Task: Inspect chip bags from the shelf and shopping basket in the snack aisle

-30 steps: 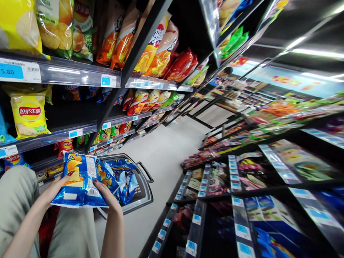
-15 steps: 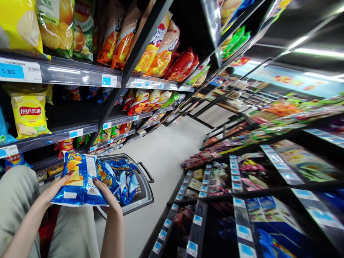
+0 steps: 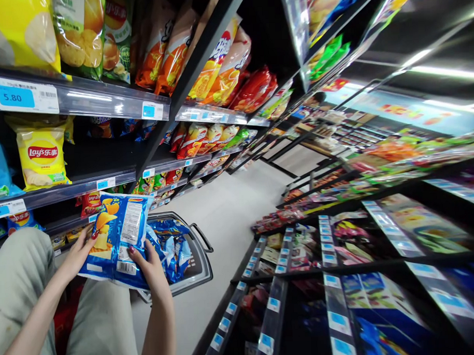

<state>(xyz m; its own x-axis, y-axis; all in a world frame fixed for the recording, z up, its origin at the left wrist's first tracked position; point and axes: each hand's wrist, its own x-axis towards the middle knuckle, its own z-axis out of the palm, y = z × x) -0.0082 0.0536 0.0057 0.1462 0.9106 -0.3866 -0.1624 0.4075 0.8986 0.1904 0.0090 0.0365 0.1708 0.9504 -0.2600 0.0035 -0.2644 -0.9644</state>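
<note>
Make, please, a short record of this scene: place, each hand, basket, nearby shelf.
Place: store aisle, pale floor
Left hand: holds one side of a blue snack bag
Right hand: holds the bag's other side, near the barcode
Basket: beside the right leg, with blue packets inside
Shelf: yellow Lay's bag standing upright; price label above reads 5.80

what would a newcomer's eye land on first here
Probably the shiny blue snack bag, low left of centre, between the left hand and right hand. Just beyond it, a basket holds more blue bags. The yellow Lay's bag stands out on the left shelf.
</note>
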